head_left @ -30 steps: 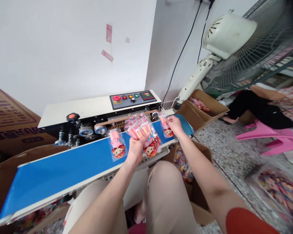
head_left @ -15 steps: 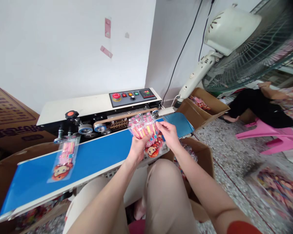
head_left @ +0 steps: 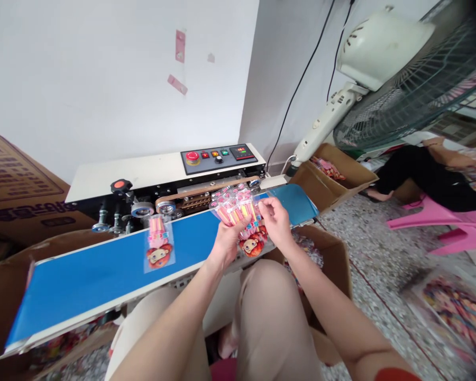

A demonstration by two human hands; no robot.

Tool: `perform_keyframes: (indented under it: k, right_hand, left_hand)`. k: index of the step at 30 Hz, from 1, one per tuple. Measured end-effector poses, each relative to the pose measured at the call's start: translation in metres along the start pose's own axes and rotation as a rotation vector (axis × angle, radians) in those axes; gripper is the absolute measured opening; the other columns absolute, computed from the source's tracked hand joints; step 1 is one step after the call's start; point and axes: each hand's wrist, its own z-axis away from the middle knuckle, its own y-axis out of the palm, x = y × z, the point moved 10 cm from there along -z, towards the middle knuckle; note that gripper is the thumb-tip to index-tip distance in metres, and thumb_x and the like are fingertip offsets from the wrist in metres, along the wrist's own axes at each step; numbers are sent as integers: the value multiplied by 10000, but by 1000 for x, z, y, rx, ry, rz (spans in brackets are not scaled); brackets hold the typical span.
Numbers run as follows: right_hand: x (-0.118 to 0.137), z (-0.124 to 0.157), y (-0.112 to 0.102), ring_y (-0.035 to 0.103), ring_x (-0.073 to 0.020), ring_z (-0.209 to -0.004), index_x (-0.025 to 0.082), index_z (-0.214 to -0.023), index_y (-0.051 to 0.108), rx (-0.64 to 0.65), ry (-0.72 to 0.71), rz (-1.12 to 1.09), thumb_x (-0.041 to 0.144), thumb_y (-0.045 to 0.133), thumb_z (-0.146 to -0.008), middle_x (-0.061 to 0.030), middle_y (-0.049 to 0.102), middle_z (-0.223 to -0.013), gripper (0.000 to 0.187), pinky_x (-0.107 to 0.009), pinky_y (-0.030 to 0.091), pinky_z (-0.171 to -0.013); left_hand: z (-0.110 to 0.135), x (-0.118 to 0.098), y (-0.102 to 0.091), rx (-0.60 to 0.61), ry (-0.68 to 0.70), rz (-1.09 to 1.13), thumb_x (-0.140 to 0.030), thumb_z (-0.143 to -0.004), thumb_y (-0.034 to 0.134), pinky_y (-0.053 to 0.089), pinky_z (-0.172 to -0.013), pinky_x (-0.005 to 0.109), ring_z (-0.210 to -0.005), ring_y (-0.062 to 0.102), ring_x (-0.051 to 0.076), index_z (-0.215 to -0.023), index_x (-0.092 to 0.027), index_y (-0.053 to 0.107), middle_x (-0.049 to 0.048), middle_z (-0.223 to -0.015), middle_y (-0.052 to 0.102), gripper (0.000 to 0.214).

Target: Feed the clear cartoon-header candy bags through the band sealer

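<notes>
My left hand grips a bunch of clear plastic packets, fanned out over the right part of a blue conveyor belt. Each packet shows pink and yellow strips inside and a red-haired cartoon head at its lower end. At the bunch's right edge, my right hand has thumb and fingers pinched on the clear plastic of a packet. Another packet lies on the belt to the left, its top edge by the rollers of a sealing machine.
The control panel has a red stop button. Cardboard boxes stand below and right of the belt. A large fan leans in at upper right. Beyond it a person in black trousers sits near a pink stool.
The packet on the belt's left part no longer shows there; one now lies farther right, by the rollers. My right fingers have curled in more at the bunch's edge. The view has shifted slightly.
</notes>
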Motion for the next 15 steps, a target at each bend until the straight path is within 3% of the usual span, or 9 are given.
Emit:
perform_keyframes:
  k: [8,12,15]
  right_hand:
    - [-41,-12,-24,598,-176,-697,241,-854,492,-146,195,-128,624,547,-789,-5,625,-755,392,-280,476,-596]
    - [-46,-12,-14,599,-161,-593,253,-875,457,-48,285,-285,630,597,-752,11,625,-730,421,-269,467,-508]
    - [-34,-7,-8,591,-147,-580,253,-888,464,-18,225,-310,612,605,-766,18,616,-726,405,-251,464,-496]
  left_hand:
    - [-1,5,-7,-45,-21,0,-336,-529,886,540,-873,404,-968,687,295,-983,-155,710,124,-1046,731,518]
    - [-3,4,-8,-32,1,-6,-332,-536,883,534,-881,417,-949,691,299,-982,-144,715,132,-1046,729,513]
    - [-5,1,-8,-23,24,10,-325,-548,879,529,-885,418,-954,689,294,-1005,-147,709,128,-1062,725,519]
